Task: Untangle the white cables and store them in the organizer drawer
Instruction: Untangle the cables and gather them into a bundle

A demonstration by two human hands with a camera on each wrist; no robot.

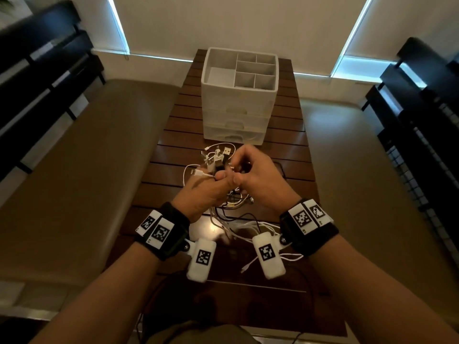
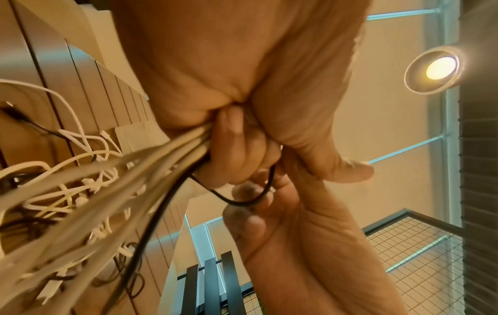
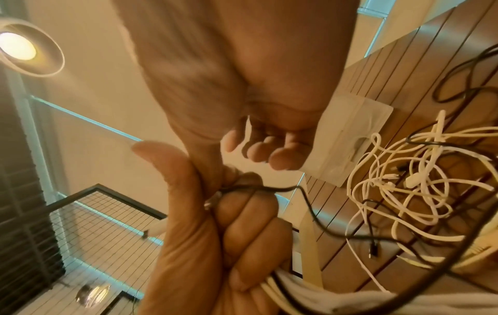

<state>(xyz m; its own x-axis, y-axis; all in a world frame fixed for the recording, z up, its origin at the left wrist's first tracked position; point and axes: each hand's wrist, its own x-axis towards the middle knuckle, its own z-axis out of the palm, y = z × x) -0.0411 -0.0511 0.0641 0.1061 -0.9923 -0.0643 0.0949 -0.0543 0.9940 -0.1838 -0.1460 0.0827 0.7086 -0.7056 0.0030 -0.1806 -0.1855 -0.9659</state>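
My left hand (image 1: 218,178) is raised over the wooden slatted table (image 1: 285,155) and grips a bundle of white and black charging cables (image 1: 215,161), whose plugs stick up above the fist. In the left wrist view its fingers (image 2: 242,153) curl round the strands (image 2: 121,191). My right hand (image 1: 238,170) is right against it, fingers curled, thumb and forefinger pinching a thin black cable (image 3: 285,188) that loops (image 2: 242,203) out of the bundle. The rest of the cables hang down into a tangled pile (image 1: 243,224) on the table.
A white drawer organiser (image 1: 238,108) with open top compartments stands on the table beyond my hands. A tan bench (image 1: 87,157) runs along the left. A dark wire-mesh rack (image 1: 422,182) stands at the right. The cable pile (image 3: 404,181) covers the near middle of the table.
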